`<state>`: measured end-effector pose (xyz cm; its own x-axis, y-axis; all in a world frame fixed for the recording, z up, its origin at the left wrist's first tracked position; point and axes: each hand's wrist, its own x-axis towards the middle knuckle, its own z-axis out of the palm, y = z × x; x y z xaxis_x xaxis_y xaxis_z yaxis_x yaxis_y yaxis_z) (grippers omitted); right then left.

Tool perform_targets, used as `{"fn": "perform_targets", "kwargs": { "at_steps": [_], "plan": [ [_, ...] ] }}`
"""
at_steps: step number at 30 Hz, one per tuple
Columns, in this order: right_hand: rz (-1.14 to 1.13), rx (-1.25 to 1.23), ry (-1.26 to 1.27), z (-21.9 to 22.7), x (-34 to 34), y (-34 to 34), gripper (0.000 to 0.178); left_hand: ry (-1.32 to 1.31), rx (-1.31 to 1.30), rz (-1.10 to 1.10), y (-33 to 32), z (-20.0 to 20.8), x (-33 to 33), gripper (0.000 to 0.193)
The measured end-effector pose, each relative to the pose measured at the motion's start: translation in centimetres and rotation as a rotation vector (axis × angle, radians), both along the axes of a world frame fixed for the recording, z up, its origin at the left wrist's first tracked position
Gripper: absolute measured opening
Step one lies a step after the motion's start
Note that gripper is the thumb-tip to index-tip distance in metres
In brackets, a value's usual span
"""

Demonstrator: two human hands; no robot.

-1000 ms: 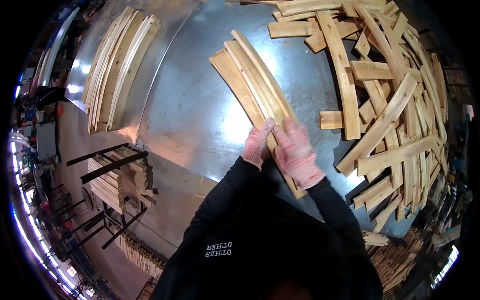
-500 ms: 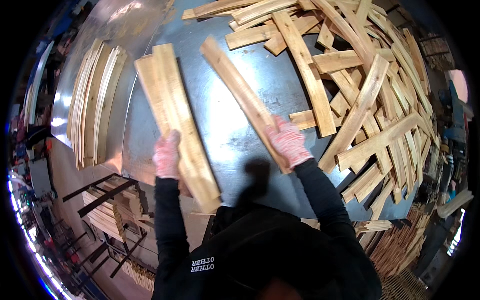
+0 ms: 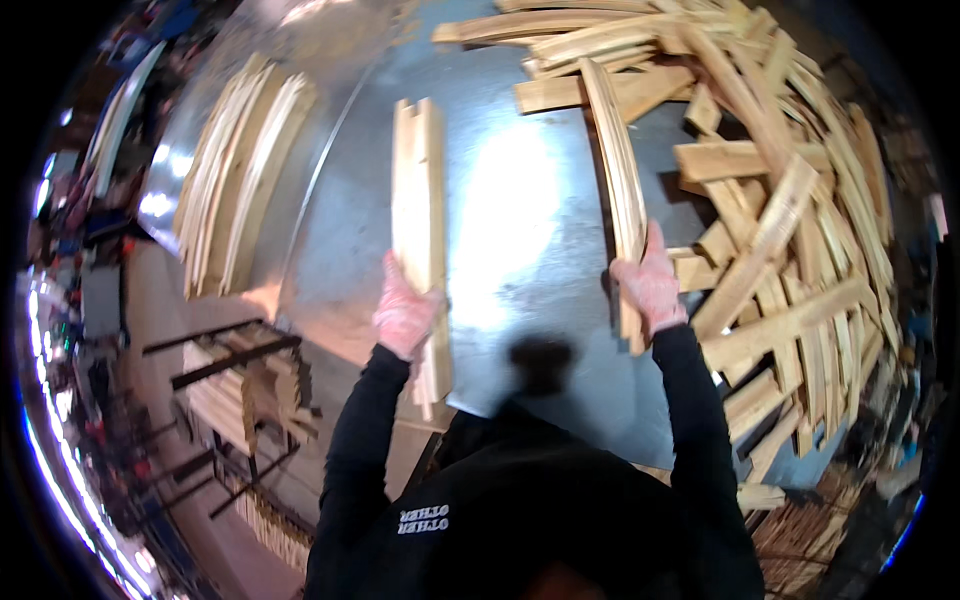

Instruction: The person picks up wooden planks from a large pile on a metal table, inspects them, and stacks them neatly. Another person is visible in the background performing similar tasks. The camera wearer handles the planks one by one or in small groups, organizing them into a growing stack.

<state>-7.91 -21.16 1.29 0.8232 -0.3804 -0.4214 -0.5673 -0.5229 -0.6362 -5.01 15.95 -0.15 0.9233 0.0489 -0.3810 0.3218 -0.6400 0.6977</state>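
"At the centre-left of the frame, what has the left hand [image 3: 405, 305]?"

"A bundle of boards [image 3: 418, 185]. Long axis nearly upright in the frame, the greater length above the fingers, a shorter end below. Fingers closed over it; those on the far side hidden."

"And the right hand [image 3: 650, 282]?"

"Right of centre, closed round the lower part of a second set of boards [image 3: 618, 160], seen edge-on, top leaning slightly left. Count cannot be told."

"Which hand is nearer the loose pile [image 3: 735, 160]?"

"The right, just beside it. The pile fills the frame's right, its pieces crossing. The left is nearer the tidy stack [image 3: 240, 170], upper left, though well apart."

"Surface?"

"A metal worktop [image 3: 350, 200], glare noted between the hands."
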Motion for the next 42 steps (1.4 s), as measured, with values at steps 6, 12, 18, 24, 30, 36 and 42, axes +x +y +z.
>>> {"fn": "perform_targets", "kwargs": {
  "at_steps": [6, 12, 18, 24, 30, 36, 42],
  "plan": [
    [0.28, 0.235, 0.008, -3.9, -2.9, 17.5, 0.08, 0.119, 0.356, -0.106, -2.1, 0.9, 0.5, 0.113],
    [0.662, -0.001, -0.374, -13.1, -3.9, 13.7, 0.042, -0.014, 0.472, -0.072, -3.0, 1.1, -4.0, 0.124],
    [-0.134, 0.778, -0.02, -10.6, -4.5, 13.5, 0.043, 0.077, 0.332, 0.029, -2.0, -0.8, -3.7, 0.129],
    [0.508, -0.214, -0.269, -11.4, -3.9, 20.3, 0.013, 0.188, 0.295, 0.027, 0.5, 0.6, -1.8, 0.13],
    [-0.171, 1.099, -0.012, -6.9, -2.4, 20.5, 0.043, -0.029, -0.194, -0.036, 3.4, -3.0, -2.2, 0.11],
    [0.152, 0.321, -0.026, -10.6, -3.8, 19.1, 0.04, -0.03, 0.196, -0.243, 0.4, -1.4, -3.6, 0.128],
    [-0.066, -0.16, 0.023, -6.3, 0.4, 19.2, 0.046, -0.152, 0.078, -0.198, 3.1, -1.8, -0.7, 0.118]
  ]
}}
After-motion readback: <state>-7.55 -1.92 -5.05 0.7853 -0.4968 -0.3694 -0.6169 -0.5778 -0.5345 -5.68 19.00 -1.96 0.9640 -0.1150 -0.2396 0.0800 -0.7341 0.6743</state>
